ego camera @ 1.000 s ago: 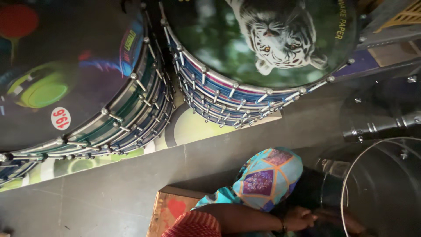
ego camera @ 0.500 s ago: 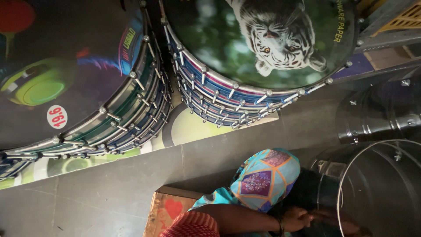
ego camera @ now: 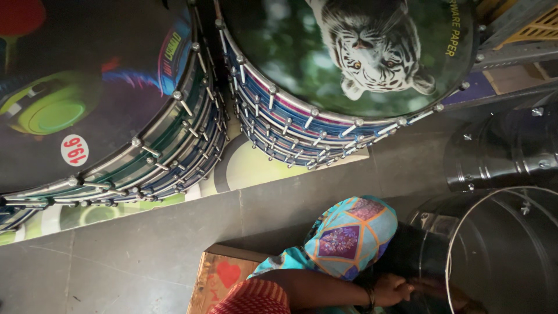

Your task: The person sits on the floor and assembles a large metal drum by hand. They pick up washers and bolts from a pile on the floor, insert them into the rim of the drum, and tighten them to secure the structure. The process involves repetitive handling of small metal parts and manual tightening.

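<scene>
Two stacks of finished drums lean at top: green-printed stack (ego camera: 87,116) and tiger-printed stack (ego camera: 325,70), side by side and near touching. Bare metal shell (ego camera: 505,250) stands lower right, rim up.

Co-worker in patterned headscarf (ego camera: 349,235) bends beside shell, brown box (ego camera: 218,276) just behind. Co-worker's hand (ego camera: 395,289) is closed at shell's rim; what it grips cannot be told.

Wearer's left hand and right hand out of frame, state unknown.

Judgement: rim-fitting stage. Further handling calls for steady two-handed hold on thin edge.
</scene>
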